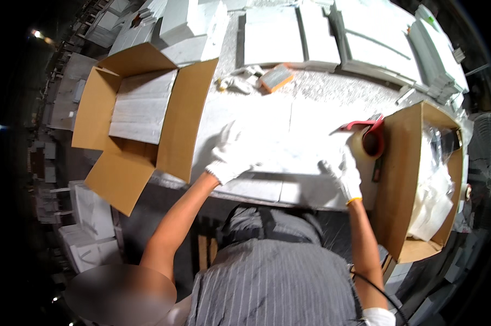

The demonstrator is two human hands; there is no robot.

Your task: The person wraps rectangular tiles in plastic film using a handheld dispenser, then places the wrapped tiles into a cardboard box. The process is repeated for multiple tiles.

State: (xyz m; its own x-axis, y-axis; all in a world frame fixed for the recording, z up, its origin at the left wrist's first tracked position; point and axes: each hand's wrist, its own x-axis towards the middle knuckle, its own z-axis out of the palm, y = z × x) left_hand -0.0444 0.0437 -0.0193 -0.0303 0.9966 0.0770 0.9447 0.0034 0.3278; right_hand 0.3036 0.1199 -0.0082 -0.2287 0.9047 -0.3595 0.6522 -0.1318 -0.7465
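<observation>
Our gray striped shirt (272, 277) is nearest, bending toward the table (332, 89). Past it, our two hands in white gloves are well apart. Our left hand (229, 155) is at the left part of a flat white slab (289, 149), and our right hand (344, 174) is by its right end. The right thumb and fingers look a little spread. White glove on white slab is very bright, so we cannot tell if either hand is clamped on it. The slab is right in front of us, and a dark shadow runs under its near edge, over some white tiles (248, 188).

We think the step in hand is moving or lining up this slab. The next move seems to call for a firm hold at both ends and a flat, slow motion, so no corner gets a bump.

Just beside our right hand is a red tape holder (378, 137) with a roll of tape (359, 145). Farther right, a brown box (398, 179) has white wrap (433, 213) in it. On our left, an open box (183, 119) has white blocks (142, 106) inside. Beyond the slab sit an orange and gray scrub block (277, 79) and stacks of white boards (272, 38).
</observation>
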